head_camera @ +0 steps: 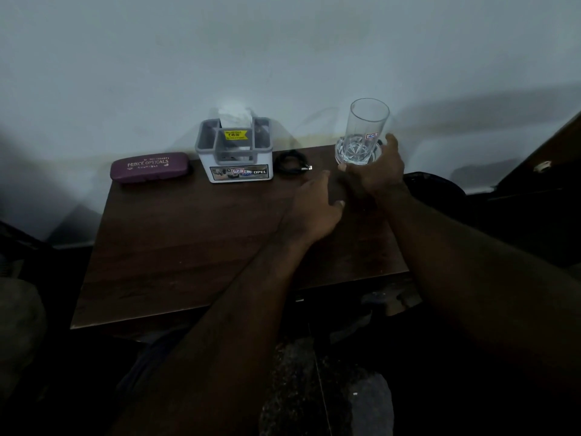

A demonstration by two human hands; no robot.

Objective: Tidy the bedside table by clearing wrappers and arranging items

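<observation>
- At the back right corner of the surface (176, 234), the right hand (374, 171) is curling its grip round the foot of the drinking glass (367, 127), which is standing upright on a clear coaster (340, 152).
- The left hand (314, 206) is lying just beside it on the wood, its grip loose and holding nothing.
- The glass is standing very near to the edge. If the hand is tilting it or pushing it sideways, I think it could slide off the coaster and fall.
- The coiled black cable (290, 162) is lying close by, and a careless sweep of the arm could drag it along.
- The light is dim, and the fingers behind the glass are hidden, so I cannot tell if the coaster is being held too.
- What is sitting inside the grey-and-white organiser (235, 165), behind the white paper, is hard to make out.
</observation>
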